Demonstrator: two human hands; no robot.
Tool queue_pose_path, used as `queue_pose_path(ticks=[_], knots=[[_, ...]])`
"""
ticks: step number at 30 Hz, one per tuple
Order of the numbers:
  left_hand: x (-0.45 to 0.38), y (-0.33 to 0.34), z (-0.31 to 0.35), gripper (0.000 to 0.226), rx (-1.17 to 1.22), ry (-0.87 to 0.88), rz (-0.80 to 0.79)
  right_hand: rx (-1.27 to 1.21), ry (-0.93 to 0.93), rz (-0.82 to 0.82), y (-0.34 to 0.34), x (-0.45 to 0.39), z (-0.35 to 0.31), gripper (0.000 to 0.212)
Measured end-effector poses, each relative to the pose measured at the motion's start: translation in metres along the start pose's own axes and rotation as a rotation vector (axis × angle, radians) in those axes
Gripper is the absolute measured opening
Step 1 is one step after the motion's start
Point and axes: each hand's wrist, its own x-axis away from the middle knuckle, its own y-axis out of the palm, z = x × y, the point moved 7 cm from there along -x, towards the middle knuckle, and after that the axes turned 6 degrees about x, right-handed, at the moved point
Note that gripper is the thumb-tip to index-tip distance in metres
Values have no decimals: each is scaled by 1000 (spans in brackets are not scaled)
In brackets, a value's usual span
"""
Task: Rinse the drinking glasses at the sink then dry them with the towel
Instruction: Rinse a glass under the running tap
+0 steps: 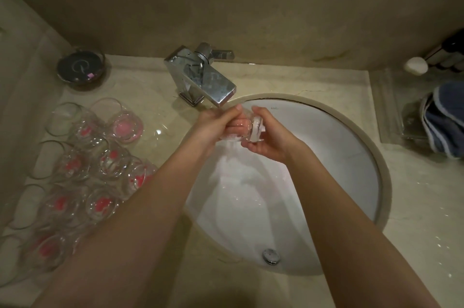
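Rinse step: we are holding one glass point(247, 129) under the faucet point(200, 76), right hand point(268, 139) closed around its base, left hand point(213, 127) fingers inside. Next, we judge: drain it, fetch the towel point(442, 122).

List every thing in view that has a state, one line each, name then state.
faucet: running
glass: held on its side under the stream, water pouring out
left hand: gripping the glass
right hand: gripping the glass base
sink: wet, not filling
drain: appears open
waiting glasses: upright on the counter, pink residue inside
towel: folded, untouched
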Motion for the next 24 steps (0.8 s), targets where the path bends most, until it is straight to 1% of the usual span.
queue_pose_path(ticks=[1,2,3,5,6,7,8,9,11,12,13,15,17,18,19,21,22,24], knots=[[0,1,-2,16,-4,-5,-7,47,45,2,1,2,1,45],[0,1,-4,17,-5,-10,-11,106,67,21,-1,4,0,51],[1,1,-5,17,5,-12,-13,152,49,35,-4,4,-3,50],[2,0,-6,22,52,-10,-26,164,-34,28,-9,3,-8,31],[2,0,-5,24,74,-6,-36,152,-81,32,-13,1,-10,26],[3,1,-2,21,85,3,-52,125,-119,32,-16,1,-10,29],[3,2,0,13,83,15,-74,87,-130,28,-17,2,-11,32],[4,3,1,11,79,16,-87,45,-113,20,-17,3,-10,32],[5,5,2,28,78,20,-99,-5,-31,33,-16,6,-7,45],[4,5,1,32,79,24,-110,-3,-3,50,-17,6,-6,47],[5,6,1,30,79,24,-118,11,-7,60,-18,6,-7,43],[5,6,-1,30,88,23,-137,23,-73,56,-22,4,-9,23],[4,5,-2,38,114,22,-141,37,-137,25,-23,5,-10,29],[2,4,-4,39,122,13,-136,36,-135,12,-22,6,-10,29],[2,4,-4,33,128,2,-134,41,-99,3,-20,7,-9,28],[3,4,-5,17,120,-3,-133,94,-8,35,-19,7,-7,45],[2,3,-7,15,121,-2,-125,128,18,54,-19,9,-8,47],[3,2,-7,17,128,-4,-115,143,-23,47,-18,9,-13,34]])
